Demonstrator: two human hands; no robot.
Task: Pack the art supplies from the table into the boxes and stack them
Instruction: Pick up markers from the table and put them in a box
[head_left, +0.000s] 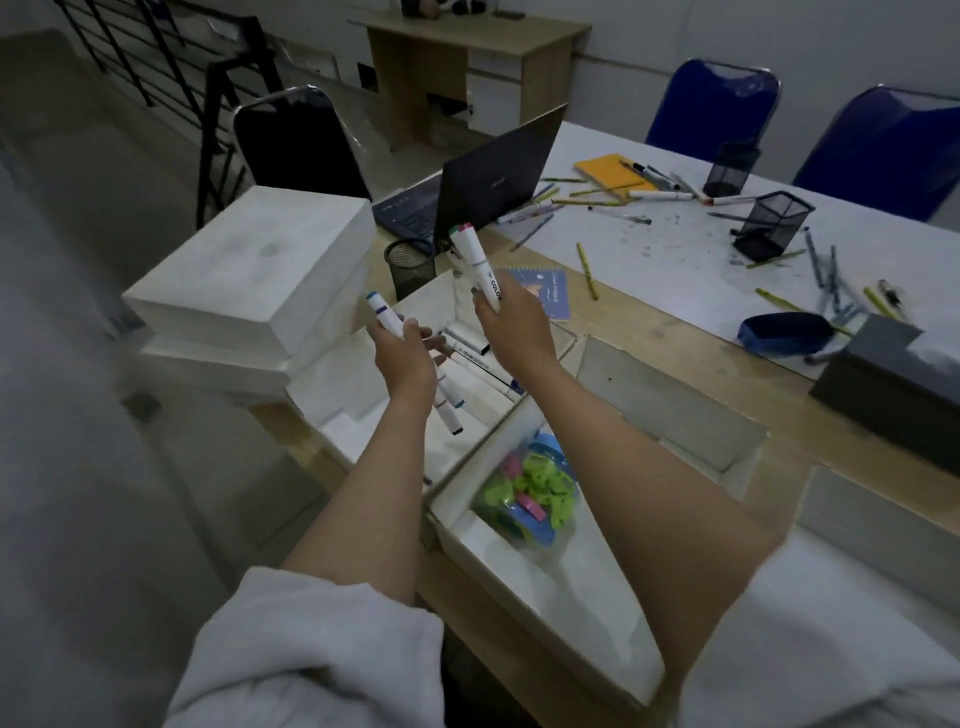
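Both hands' grip closed on markers: left hand (402, 358), right hand (511, 325).

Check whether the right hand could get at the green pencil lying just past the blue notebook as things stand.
Probably not right away. The path over the blue notebook to the green pencil looks clear, but the right hand is already full, gripping white markers. It would need to drop those into the open box first.

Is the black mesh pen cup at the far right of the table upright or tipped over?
Tipped. The mesh pen cup leans on its side, its open mouth facing sideways rather than up, with pens and pencils scattered on the table beside it.
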